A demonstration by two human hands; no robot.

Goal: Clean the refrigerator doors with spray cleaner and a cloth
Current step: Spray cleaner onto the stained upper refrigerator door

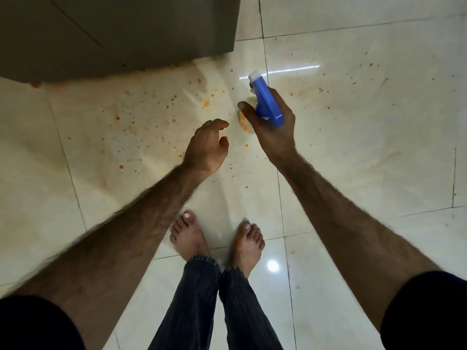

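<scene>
Spray bottle [267, 101] gripped in rt hand [274, 127]; lt hand [206, 145] empty, fingers loose.

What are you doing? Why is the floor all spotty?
A barefoot person stands on a shiny cream tiled floor that is speckled with small orange-red splatters. Their right hand grips a spray bottle with a blue trigger head and white nozzle, pointed away from them. The left hand is empty, fingers loosely curled, beside it. The bottom of a dark grey refrigerator shows at the top left, with orange drips along its lower edge. No cloth is in view.
</scene>
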